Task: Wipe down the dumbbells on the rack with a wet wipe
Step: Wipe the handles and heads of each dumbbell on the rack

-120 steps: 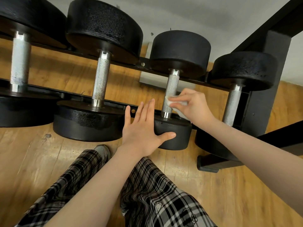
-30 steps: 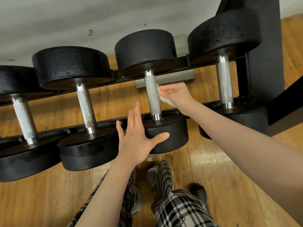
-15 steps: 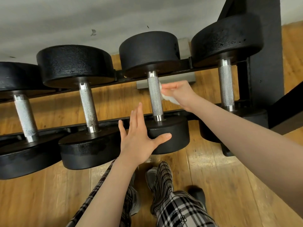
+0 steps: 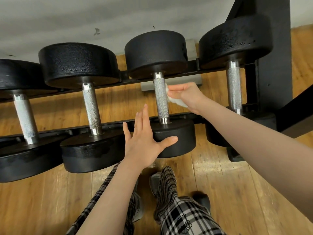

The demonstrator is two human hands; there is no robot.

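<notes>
Several black dumbbells with knurled silver handles lie across a black rack [image 4: 183, 77]. My right hand [image 4: 187, 95] grips a crumpled white wet wipe [image 4: 176, 100] and presses it against the right side of the third dumbbell's handle [image 4: 160, 99], near its upper part. My left hand [image 4: 144, 141] lies flat with straight fingers on the near head [image 4: 179, 138] of that same dumbbell, thumb across its rim. Part of the wipe is hidden inside my right fist.
A larger dumbbell [image 4: 89, 106] sits just left of my left hand, and another [image 4: 234, 89] to the right beside the rack's black upright [image 4: 274, 68]. My plaid trouser legs and shoes [image 4: 155, 182] stand on the wooden floor [image 4: 237, 192] below.
My right hand has slid the wipe up along the third dumbbell's handle towards the far head. My left hand stays pressed on the near head.
</notes>
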